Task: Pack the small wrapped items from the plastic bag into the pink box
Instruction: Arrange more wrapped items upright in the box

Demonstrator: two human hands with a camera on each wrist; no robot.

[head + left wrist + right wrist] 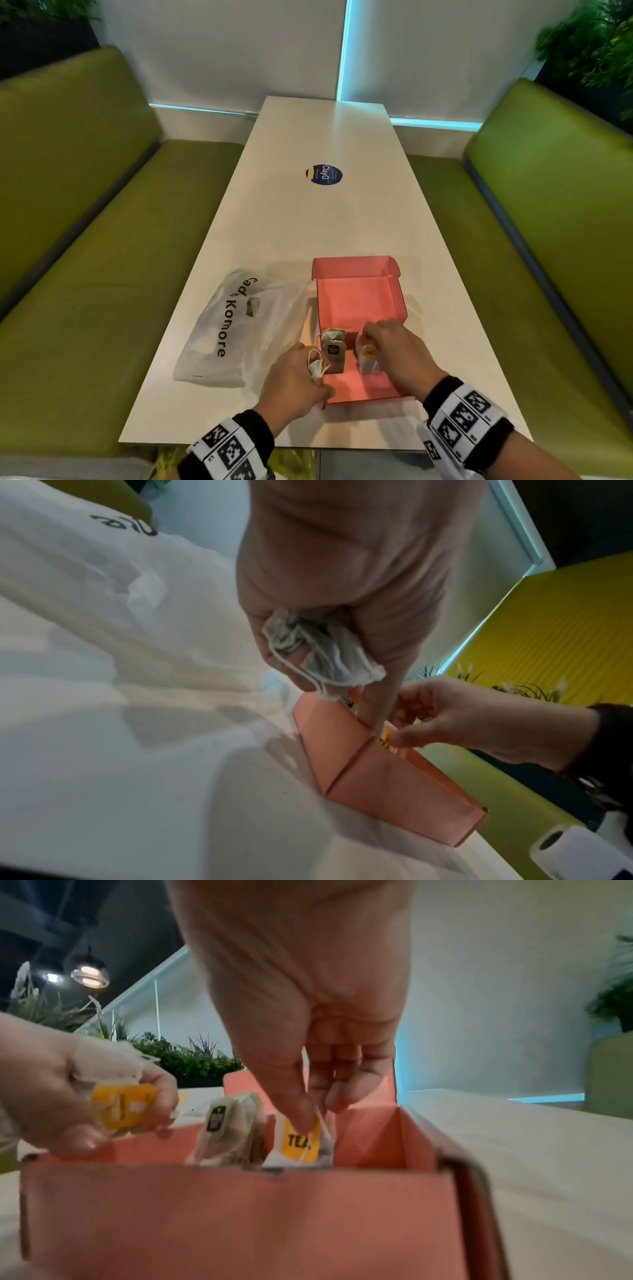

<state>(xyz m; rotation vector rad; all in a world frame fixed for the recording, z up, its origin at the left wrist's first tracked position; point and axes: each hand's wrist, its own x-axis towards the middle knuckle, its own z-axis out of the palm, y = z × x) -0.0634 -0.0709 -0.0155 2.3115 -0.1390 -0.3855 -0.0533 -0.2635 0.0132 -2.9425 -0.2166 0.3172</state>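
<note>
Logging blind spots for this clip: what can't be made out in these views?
- Plastic bag contents: head view, cloudy film hides all but one small item; count unknown.
- Tea bags in the left hand: crumpled in the fist, count unclear in every view.
- Dark tea bag label: print too blurred.
- Pink box floor: right wrist view, near wall hides it.

Your left hand (pixel 294 380) sits low in the centre of the head view, knuckles up, fingers curled tight around a crumpled tea bag (pixel 322 647). Your right hand (pixel 394 349) reaches in from the lower right, palm down, thumb and fingertips (pixel 301 1118) pinching the top of a yellow-tagged tea bag (pixel 301 1145). Both wrists wear black bands with patterned markers.
</note>
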